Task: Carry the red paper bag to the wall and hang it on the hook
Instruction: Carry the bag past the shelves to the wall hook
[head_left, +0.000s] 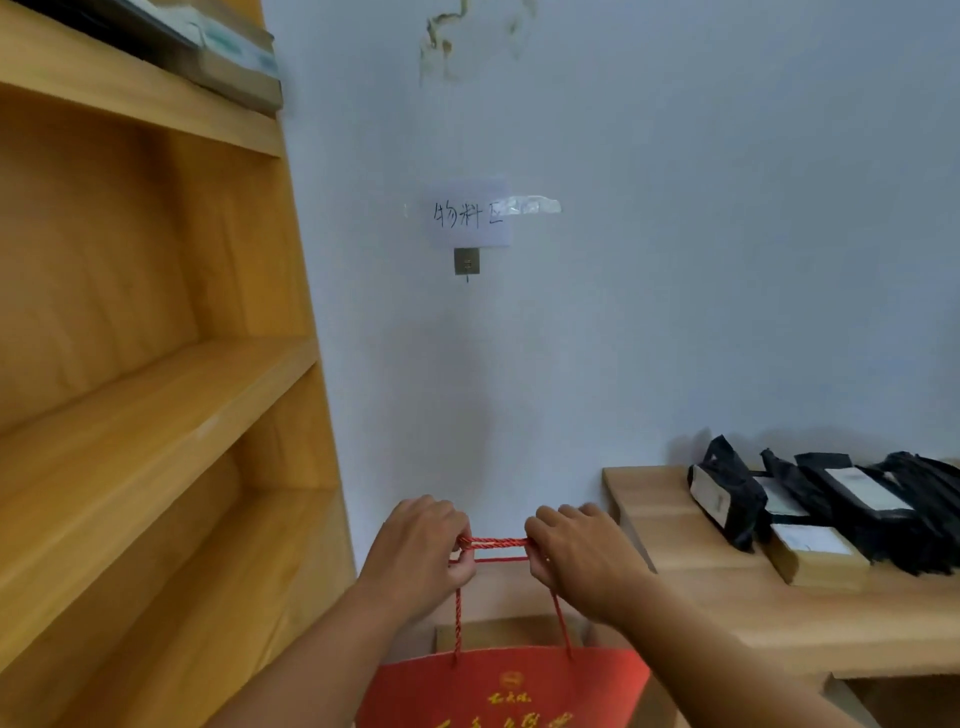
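Both hands closed on the red bag's cord handles (493, 550): left hand (421, 551) and right hand (576, 556) pinch the cords, stretched taut and level btwn them. Red paper bag (498, 691) hangs below at the frame's bottom edge, just in front of the wall (675, 260). Hook (466, 262) sits straight above the cord span, well up, under a taped paper label (467, 214). Cord runs left-right, so it prob. needs lifting up and over the hook; neither hand is clearly closer. Shelf unit (156, 312) to the left, table (727, 597) w/ black packs (831, 504) to the right.
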